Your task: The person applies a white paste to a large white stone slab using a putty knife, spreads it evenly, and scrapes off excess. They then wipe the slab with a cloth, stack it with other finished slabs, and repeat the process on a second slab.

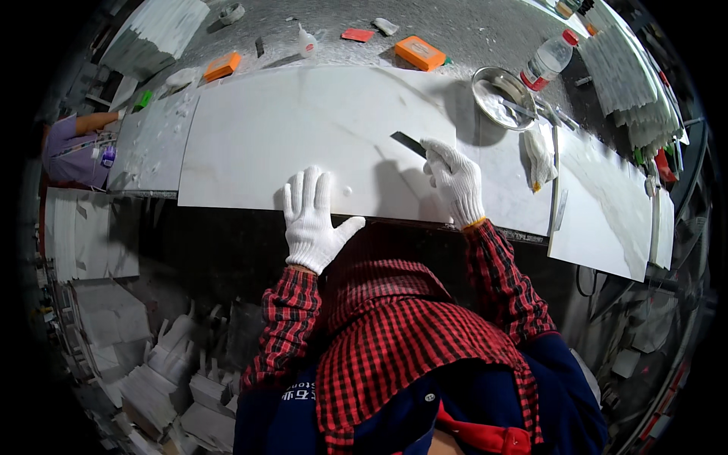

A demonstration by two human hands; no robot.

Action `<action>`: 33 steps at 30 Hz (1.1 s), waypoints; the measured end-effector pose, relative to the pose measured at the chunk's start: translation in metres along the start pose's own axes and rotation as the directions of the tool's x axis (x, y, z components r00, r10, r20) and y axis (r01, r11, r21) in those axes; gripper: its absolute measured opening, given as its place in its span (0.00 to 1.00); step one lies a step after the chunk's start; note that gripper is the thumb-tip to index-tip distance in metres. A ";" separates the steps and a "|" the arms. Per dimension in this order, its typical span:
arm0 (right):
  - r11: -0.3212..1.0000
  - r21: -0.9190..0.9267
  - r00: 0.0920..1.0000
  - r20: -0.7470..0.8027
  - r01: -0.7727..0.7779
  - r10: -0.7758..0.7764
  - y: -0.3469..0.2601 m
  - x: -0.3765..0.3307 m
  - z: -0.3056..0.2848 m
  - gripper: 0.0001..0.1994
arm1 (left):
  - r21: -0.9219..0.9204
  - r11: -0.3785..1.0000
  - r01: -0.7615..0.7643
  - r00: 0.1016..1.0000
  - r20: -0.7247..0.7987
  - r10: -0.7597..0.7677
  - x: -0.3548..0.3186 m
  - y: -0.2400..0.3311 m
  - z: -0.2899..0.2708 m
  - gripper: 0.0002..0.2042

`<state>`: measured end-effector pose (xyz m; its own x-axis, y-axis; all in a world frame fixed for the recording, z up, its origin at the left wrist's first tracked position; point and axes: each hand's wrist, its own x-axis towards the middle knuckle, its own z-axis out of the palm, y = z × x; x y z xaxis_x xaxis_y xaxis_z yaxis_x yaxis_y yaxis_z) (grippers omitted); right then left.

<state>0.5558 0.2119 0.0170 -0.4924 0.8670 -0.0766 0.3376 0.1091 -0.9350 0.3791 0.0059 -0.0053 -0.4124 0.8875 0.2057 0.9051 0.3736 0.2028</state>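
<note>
A long white slab (258,136) with faint veining lies on the bench in front of me. My left hand (311,216), in a white knitted glove, rests flat across its near edge with the fingers spread. Close to that hand's thumb sits a small white blob (347,191) on the slab. Above the slab's right part, my gloved right hand (455,178) is closed around a flat dark blade (408,142), likely a scraper, that points up and left. The blade's held end is hidden inside the fist.
A metal bowl (485,74) of white paste and a red-capped bottle (547,61) stand at the back right. Behind the slab are orange boxes (419,53) and a small white squeeze bottle (306,42). Another person's arm (97,123) reaches in at the left. Stacked slabs (618,72) stand far right.
</note>
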 end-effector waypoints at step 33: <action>0.924 -0.136 0.895 -0.232 0.358 -0.381 0.027 0.002 0.024 0.13 | 0.021 0.928 -0.371 0.924 0.109 0.367 0.024 0.009 0.019 0.36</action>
<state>0.5446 0.2048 -0.0172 -0.3827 0.8474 0.3680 0.2449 0.4771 -0.8440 0.3790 0.0356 -0.0166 -0.0380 0.9863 0.1605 0.9955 0.0235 0.0915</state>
